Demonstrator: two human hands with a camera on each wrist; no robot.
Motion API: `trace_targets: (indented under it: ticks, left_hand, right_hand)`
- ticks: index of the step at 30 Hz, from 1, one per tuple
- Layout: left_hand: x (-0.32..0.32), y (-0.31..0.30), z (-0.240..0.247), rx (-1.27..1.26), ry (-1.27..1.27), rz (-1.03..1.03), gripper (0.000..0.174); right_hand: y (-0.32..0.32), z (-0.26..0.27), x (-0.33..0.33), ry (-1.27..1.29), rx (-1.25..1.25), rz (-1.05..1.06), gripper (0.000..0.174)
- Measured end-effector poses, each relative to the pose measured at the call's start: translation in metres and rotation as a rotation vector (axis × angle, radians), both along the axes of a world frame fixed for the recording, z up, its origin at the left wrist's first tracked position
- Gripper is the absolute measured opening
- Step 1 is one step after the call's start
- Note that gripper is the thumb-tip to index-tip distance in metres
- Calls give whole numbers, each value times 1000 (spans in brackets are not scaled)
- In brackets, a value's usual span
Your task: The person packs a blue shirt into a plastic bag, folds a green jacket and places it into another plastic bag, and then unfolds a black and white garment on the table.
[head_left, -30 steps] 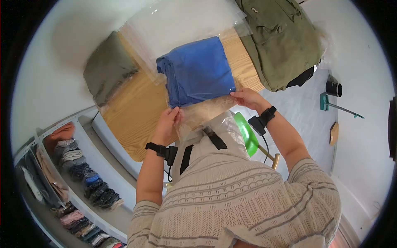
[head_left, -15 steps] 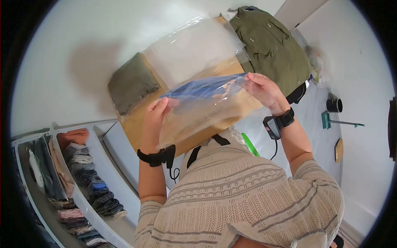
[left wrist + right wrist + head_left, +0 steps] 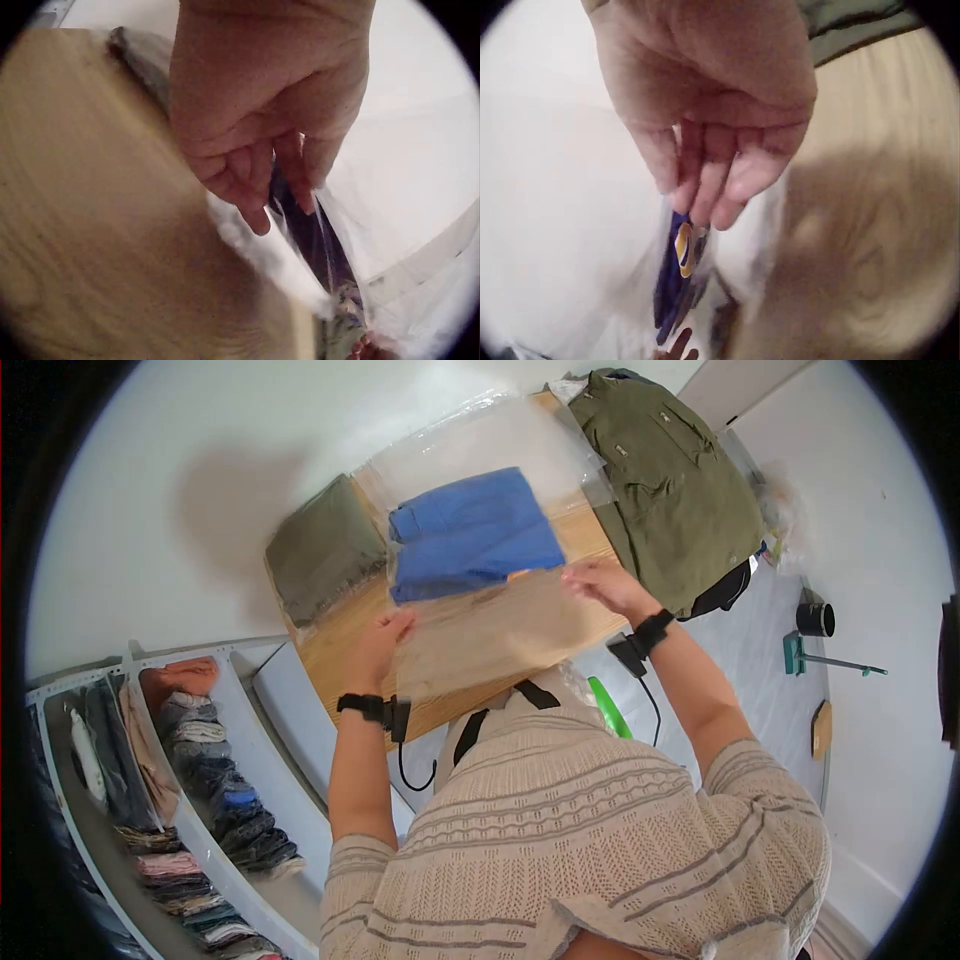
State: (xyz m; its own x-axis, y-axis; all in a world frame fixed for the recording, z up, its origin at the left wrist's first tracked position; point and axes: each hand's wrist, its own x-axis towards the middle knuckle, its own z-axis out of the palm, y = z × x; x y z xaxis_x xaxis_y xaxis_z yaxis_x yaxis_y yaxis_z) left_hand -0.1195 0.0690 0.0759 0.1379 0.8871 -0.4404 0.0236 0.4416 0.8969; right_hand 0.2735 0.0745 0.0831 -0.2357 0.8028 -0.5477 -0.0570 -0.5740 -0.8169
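Observation:
A folded blue garment lies inside a clear plastic bag over the wooden table, the bag's loose end toward the body. My left hand is at the bag's left side, pinching its film between thumb and fingers in the left wrist view. At the right side, my right hand pinches the other edge. A small orange and white label shows on the blue cloth below my right fingertips. Further bags of clear film lie flat behind the garment.
A bagged grey-green garment lies at the table's left end. Olive clothing is heaped on the right. Shelves of folded clothes stand lower left. On the floor at right are a dustpan-like green tool and a black bin.
Both hands first held the bag's near corners, then raised it, tilting the blue garment nearly edge-on. Now they have lowered it, and the garment faces up again.

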Motion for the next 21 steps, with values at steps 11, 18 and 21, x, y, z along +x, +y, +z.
trace_targets:
  ticks: [11, 18, 21]
  left_hand:
    - [-45, -58, -148, 59, 589, 42, 32]
    - [-1, -48, -61, 819, 1345, -547, 47]
    - [3, -42, -70, 919, 1147, -590, 42]
  right_hand:
    - [-55, -123, 22, -290, -124, -121, 24]
    - [-43, -82, -4, -1211, 1074, 445, 47]
    - [-38, -90, -5, -1178, 1270, 595, 43]
